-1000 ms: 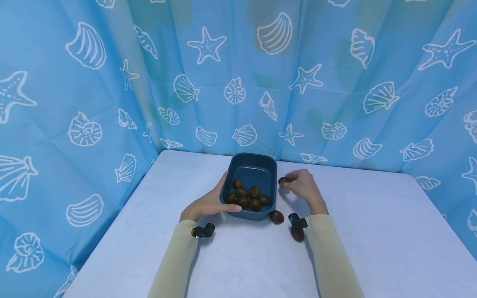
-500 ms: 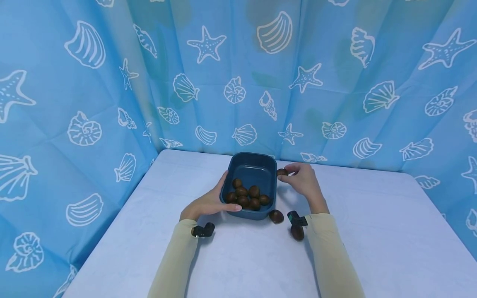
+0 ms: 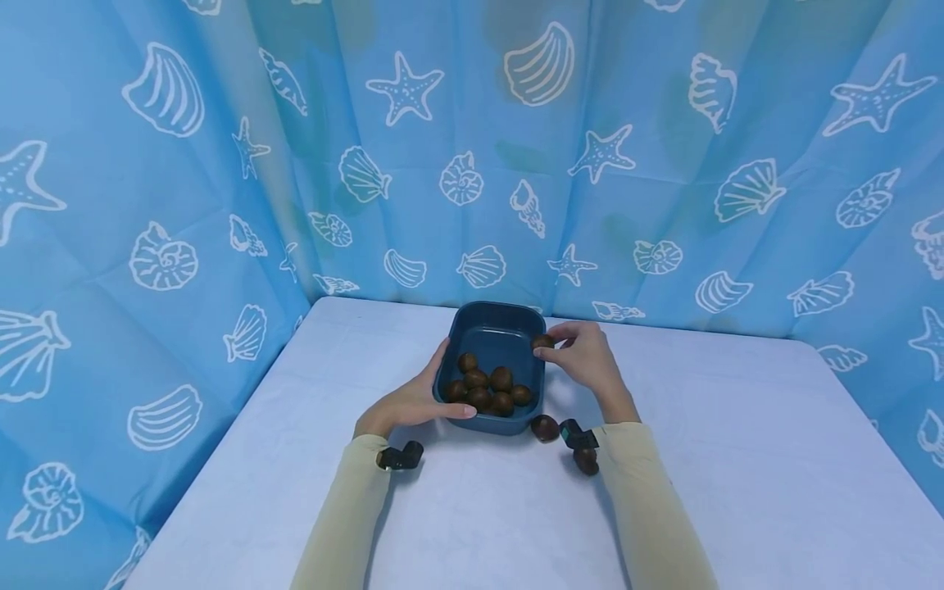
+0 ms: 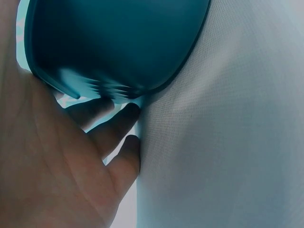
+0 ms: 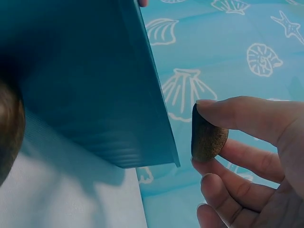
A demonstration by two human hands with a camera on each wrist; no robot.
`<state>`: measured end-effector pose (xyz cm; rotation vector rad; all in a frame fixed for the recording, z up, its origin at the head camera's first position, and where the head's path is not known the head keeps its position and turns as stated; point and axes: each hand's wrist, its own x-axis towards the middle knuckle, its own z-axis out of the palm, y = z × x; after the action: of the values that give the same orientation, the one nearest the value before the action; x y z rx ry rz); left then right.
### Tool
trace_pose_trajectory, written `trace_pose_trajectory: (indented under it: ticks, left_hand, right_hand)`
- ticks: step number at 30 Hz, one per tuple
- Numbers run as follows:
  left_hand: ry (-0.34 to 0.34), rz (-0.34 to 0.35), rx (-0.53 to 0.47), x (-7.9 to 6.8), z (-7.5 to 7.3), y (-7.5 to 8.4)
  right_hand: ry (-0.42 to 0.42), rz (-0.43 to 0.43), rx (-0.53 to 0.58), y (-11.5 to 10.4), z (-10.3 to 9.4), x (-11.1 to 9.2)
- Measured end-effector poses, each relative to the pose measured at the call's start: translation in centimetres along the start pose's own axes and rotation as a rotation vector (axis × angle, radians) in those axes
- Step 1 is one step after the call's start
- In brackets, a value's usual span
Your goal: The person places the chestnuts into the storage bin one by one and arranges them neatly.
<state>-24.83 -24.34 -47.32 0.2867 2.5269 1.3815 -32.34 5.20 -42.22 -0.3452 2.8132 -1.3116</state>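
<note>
A dark blue rectangular bin (image 3: 483, 314) stands on the table, with several brown chestnuts (image 3: 479, 399) gathered at its near end. My left hand (image 3: 413, 401) rests against its near left corner, thumb along the front rim and fingers along the left side. In the left wrist view, relaxed fingers (image 4: 116, 130) lie beside the bin's wall. Between thumb and fingers, my right hand (image 3: 588, 356) pinches a chestnut (image 5: 208, 137) at the bin's right rim. Two more chestnuts lie outside: one by the near right corner (image 3: 545, 428), another partly hidden under the right wrist camera (image 3: 586, 462).
A white cloth (image 3: 487, 508) covers the table. Behind and to the left hangs a blue curtain (image 3: 428, 205) with shell and starfish prints, close to the table's far edge. Black cameras are strapped to both wrists, the left wrist camera (image 3: 401, 456) among them.
My right hand has lifted its chestnut from beside the bin and carried it left and up to the right rim. The left hand, the bin and its contents stay put.
</note>
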Motion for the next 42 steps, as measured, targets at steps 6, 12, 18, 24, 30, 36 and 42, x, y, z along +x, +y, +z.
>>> trace_pose_trajectory:
  ticks: [6, 12, 18, 24, 30, 36, 42]
  left_hand:
    - [0.008, -0.03, 0.011, -0.2, 0.0, 0.0]
    - [0.009, -0.035, 0.011, -0.2, 0.0, 0.0]
    - [0.015, -0.04, 0.013, -0.1, 0.0, -0.1]
    - [0.018, -0.044, 0.008, -0.1, 0.1, 0.0]
    - [0.017, -0.057, 0.009, 0.0, 0.1, 0.2]
    - [0.013, -0.054, 0.014, -0.1, 0.1, 0.3]
    - [0.007, -0.063, 0.022, -0.2, 0.2, 0.3]
  right_hand:
    - [-0.036, -0.022, 0.016, -0.4, 0.8, 0.0]
    - [-0.062, -0.035, 0.004, -0.5, 1.5, -0.1]
    - [-0.073, -0.071, -0.014, -0.6, 1.8, -0.2]
    - [-0.095, -0.137, -0.023, -0.9, 2.1, -0.2]
    - [-0.113, -0.151, -0.074, -1.2, 2.5, -0.3]
    - [-0.112, -0.161, -0.204, -1.4, 3.1, -0.4]
    - [-0.109, -0.166, -0.326, -1.9, 3.5, -0.5]
